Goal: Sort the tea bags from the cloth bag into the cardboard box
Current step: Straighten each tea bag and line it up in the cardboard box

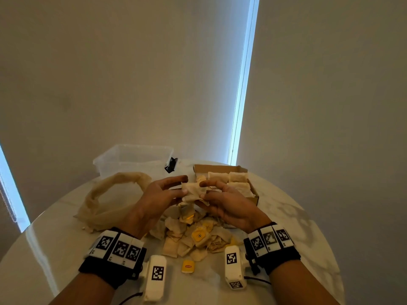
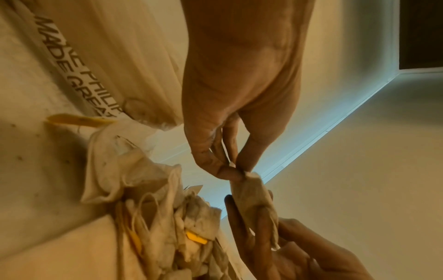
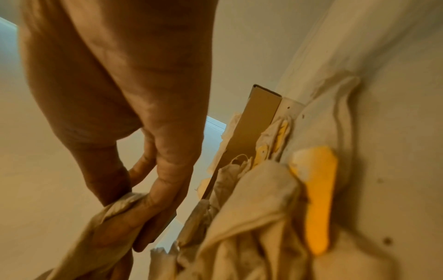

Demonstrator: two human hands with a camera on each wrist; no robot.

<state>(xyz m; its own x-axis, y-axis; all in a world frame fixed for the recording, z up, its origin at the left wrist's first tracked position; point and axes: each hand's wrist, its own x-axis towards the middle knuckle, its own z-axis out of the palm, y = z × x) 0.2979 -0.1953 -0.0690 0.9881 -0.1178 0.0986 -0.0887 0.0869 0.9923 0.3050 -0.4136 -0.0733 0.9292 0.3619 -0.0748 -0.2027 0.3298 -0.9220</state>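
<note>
Above the table both hands hold one beige tea bag [image 1: 193,191] between them. My left hand [image 1: 185,185] pinches its left edge with thumb and fingertips, and the left wrist view shows that pinch [image 2: 236,168] on the bag's corner [image 2: 254,204]. My right hand [image 1: 202,189] grips the right side, its fingers curled round the paper [image 3: 115,214]. Just behind the hands stands the open cardboard box [image 1: 220,167], with several tea bags upright in rows. Left of my left hand lies the limp cloth bag [image 1: 110,194]. A loose pile of tea bags [image 1: 193,236] lies below the hands.
A clear plastic tub [image 1: 132,159] stands at the back left with a small black object [image 1: 171,165] beside it. One loose yellow tag [image 1: 187,266] lies near the front of the round white table [image 1: 286,216]. Walls and blinds close in behind.
</note>
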